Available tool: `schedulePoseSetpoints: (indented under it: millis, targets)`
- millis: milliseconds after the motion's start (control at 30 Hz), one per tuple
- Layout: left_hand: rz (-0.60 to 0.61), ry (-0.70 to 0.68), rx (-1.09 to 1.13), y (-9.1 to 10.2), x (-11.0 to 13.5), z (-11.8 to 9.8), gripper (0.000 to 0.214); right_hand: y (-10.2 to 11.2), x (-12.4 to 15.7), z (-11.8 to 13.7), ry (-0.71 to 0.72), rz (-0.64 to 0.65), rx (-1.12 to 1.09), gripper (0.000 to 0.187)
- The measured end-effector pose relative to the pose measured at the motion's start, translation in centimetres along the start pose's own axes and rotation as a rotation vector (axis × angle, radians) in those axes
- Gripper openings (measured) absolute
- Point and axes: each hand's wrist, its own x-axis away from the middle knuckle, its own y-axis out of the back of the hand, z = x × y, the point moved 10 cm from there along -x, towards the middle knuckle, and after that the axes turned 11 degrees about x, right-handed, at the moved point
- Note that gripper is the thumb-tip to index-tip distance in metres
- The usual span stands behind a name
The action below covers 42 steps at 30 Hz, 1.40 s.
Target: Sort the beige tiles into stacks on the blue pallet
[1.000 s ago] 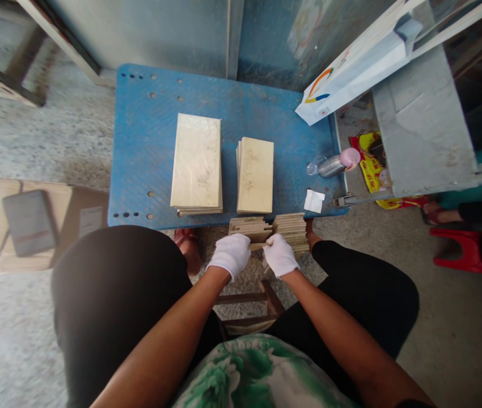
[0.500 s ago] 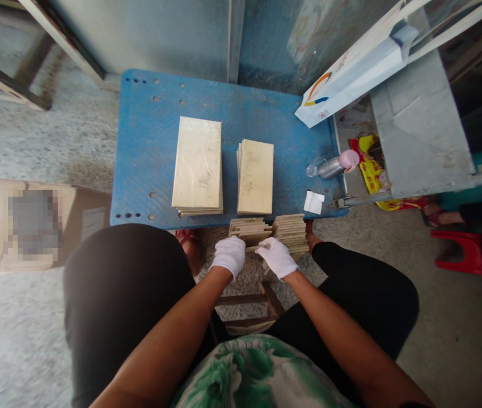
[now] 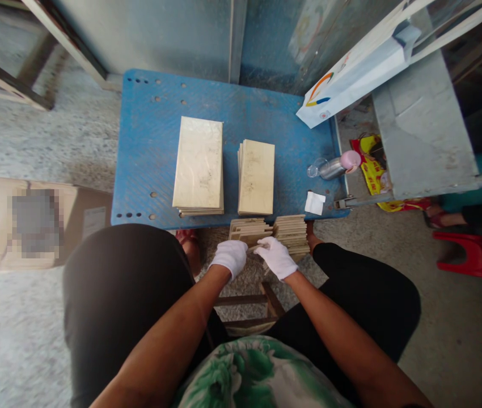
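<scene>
My left hand (image 3: pixel 230 258), in a white glove, is closed on one end of a thin pale board (image 3: pixel 252 248). The gloved right hand (image 3: pixel 277 258) pinches the board's other end. Seen nearly edge-on, the board is mostly hidden by the fingers. Just beyond the hands, a row of similar boards (image 3: pixel 249 228) stands on edge, with a second row (image 3: pixel 291 231) to its right. What supports these rows is hidden. A large stack of flat boards (image 3: pixel 198 164) and a smaller stack (image 3: pixel 256 177) lie on the blue table (image 3: pixel 145 153).
A steel flask (image 3: pixel 332 168) with a pink lid and a white paper piece (image 3: pixel 315 203) lie at the table's right. A white bag (image 3: pixel 351 73) leans behind them. Cardboard (image 3: pixel 88 201) lies left; a red stool (image 3: pixel 457 255) and part of another person are right.
The board between my hands has tilted slightly, its right end a little higher in the picture. My hands stay in nearly the same place, and the stacks have not moved.
</scene>
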Motion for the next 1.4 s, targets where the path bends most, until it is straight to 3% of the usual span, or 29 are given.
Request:
schedulePoseSetpoints:
  millis: [167,367,567,1033,1400]
  targets:
    - [-0.096,-0.044,0.004,2.9,0.5,-0.8,0.039,-0.3,0.1,0.7,0.018,-0.005,-0.169,0.045]
    - [-0.12,-0.069,0.018,5.4,1.3,-1.5,0.033,0.9,2.0,3.8,0.078,-0.002,0.018,0.06]
    - [-0.096,-0.092,0.005,5.5,1.8,-2.2,0.034,1.8,3.2,6.2,0.099,-0.022,0.111,0.062]
    - [-0.182,-0.024,0.185,6.2,1.0,-0.9,0.041,-0.3,2.8,4.0,-0.027,-0.021,0.21,0.095]
    - [-0.14,-0.024,0.181,5.9,0.3,-0.3,0.039,-0.4,3.0,4.1,0.035,-0.022,0.261,0.104]
